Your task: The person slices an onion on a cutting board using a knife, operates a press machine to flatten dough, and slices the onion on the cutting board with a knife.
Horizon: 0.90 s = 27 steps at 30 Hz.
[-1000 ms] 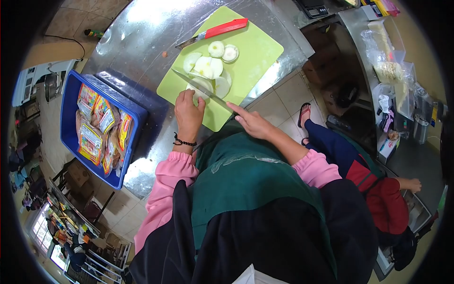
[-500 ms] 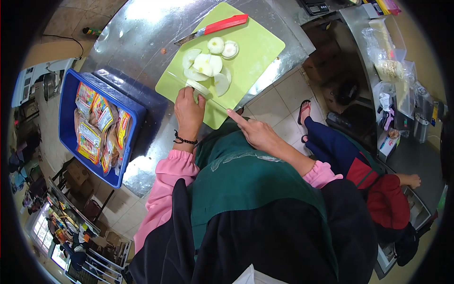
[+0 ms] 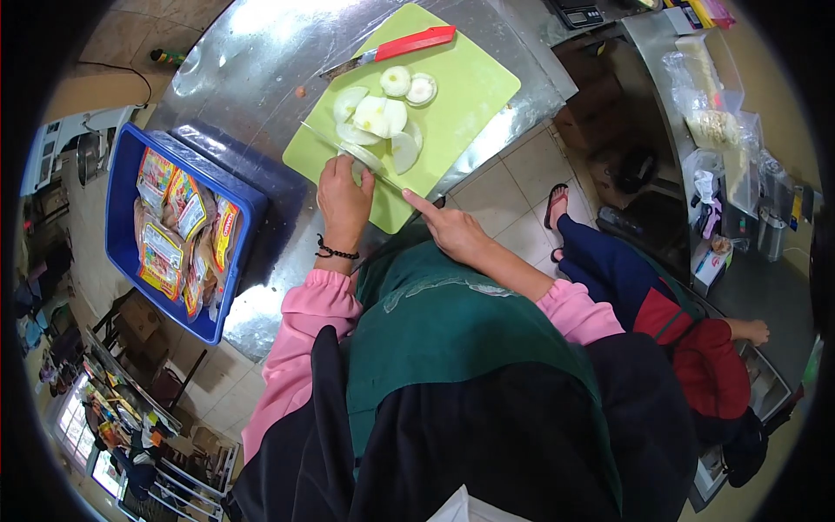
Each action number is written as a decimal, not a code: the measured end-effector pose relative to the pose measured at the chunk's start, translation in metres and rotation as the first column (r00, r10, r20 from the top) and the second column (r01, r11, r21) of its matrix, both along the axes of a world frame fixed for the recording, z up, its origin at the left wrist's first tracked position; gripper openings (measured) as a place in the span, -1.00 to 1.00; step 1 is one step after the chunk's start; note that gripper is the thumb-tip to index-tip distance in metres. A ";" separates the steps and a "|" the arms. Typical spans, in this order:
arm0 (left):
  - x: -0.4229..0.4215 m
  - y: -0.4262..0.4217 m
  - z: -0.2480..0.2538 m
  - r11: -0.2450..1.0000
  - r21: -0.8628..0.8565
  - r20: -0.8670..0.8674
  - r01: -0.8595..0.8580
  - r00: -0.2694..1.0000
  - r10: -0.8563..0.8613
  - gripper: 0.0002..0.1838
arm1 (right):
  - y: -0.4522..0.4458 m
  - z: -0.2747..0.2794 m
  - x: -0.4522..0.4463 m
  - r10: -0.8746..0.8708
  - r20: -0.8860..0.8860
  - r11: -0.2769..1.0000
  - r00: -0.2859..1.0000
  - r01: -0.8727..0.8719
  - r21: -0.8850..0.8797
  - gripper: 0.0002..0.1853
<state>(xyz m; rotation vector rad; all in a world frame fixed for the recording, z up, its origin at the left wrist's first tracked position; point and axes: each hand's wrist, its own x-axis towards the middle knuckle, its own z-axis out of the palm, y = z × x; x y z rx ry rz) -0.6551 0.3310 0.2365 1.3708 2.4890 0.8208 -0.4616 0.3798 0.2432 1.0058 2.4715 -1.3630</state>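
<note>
On a green cutting board [image 3: 465, 104], my left hand [image 3: 345, 198] pinches a piece of white onion [image 3: 361, 157] at the board's near left edge. My right hand [image 3: 457, 230] grips a knife, its index finger stretched along the top; the handle is hidden in the palm. The thin knife blade [image 3: 320, 137] passes along the onion piece, close to my left fingertips. Several cut onion pieces [image 3: 380, 117] lie beyond it in the middle of the board. A second knife with a red handle [image 3: 417, 43] rests across the far end.
A blue tub [image 3: 117, 204] of several packaged food packets [image 3: 163, 252] stands left of the board on the metal table [image 3: 235, 96]. At right, another person's leg [image 3: 600, 252] shows near a counter with plastic bags and a scale [image 3: 581, 16].
My right hand has slid the knife slightly forward and to the left along the onion. My left hand keeps its hold, and the view has shifted a little.
</note>
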 end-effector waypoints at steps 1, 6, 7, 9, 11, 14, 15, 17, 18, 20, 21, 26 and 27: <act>-0.001 0.000 -0.002 1.000 0.004 0.000 0.004 1.000 -0.004 -0.72 | -0.001 -0.002 -0.002 -0.004 0.000 1.000 1.000 0.004 0.004 -0.36; -0.023 0.002 -0.001 0.996 -0.051 0.110 -0.080 0.990 0.085 -0.66 | -0.001 -0.003 -0.004 -0.012 -0.008 1.000 1.000 0.012 0.001 -0.39; -0.038 0.007 -0.003 0.997 -0.035 -0.025 -0.073 0.997 0.073 -0.64 | 0.000 -0.001 -0.006 -0.015 -0.015 1.000 1.000 0.016 0.006 -0.39; -0.070 0.027 -0.017 0.969 0.184 -0.140 -0.167 0.971 0.194 -0.60 | 0.000 0.003 -0.005 0.003 0.020 1.000 1.000 -0.003 -0.001 -0.40; -0.084 0.054 -0.023 0.931 0.215 -0.182 -0.294 0.925 0.334 -0.50 | -0.001 0.007 -0.006 -0.001 0.024 1.000 1.000 0.001 -0.002 -0.41; -0.089 0.076 -0.044 0.942 0.122 -0.205 -0.314 0.920 0.333 -0.39 | 0.000 0.006 -0.007 0.001 0.037 1.000 0.999 -0.001 -0.005 -0.40; -0.088 0.077 -0.047 0.949 0.086 -0.111 -0.304 0.943 0.312 -0.36 | 0.000 0.007 -0.008 0.004 0.053 1.000 0.999 -0.003 -0.009 -0.39; -0.092 0.077 -0.052 0.948 0.093 -0.086 -0.304 0.946 0.312 -0.36 | 0.001 0.006 -0.009 -0.009 0.050 1.000 0.999 0.010 -0.013 -0.42; -0.090 0.074 -0.054 0.948 0.098 -0.062 -0.304 0.949 0.310 -0.37 | -0.001 0.008 -0.007 -0.023 0.045 1.000 0.999 0.024 -0.020 -0.45; -0.091 0.073 -0.056 0.952 0.070 -0.050 -0.297 0.952 0.301 -0.37 | -0.001 0.009 -0.009 -0.018 0.075 0.999 0.997 0.020 -0.027 -0.45; -0.093 0.073 -0.057 0.956 0.048 -0.039 -0.291 0.955 0.292 -0.38 | 0.000 0.009 -0.010 -0.013 0.101 0.999 0.995 0.016 -0.028 -0.46; -0.091 0.076 -0.061 0.944 -0.037 -0.019 -0.328 0.945 0.328 -0.38 | 0.004 0.007 -0.011 -0.002 0.099 1.000 0.995 0.004 -0.024 -0.36; -0.090 0.073 -0.060 0.944 -0.031 -0.042 -0.328 0.944 0.326 -0.38 | 0.002 0.008 -0.011 -0.005 0.078 0.999 0.997 0.009 -0.048 -0.36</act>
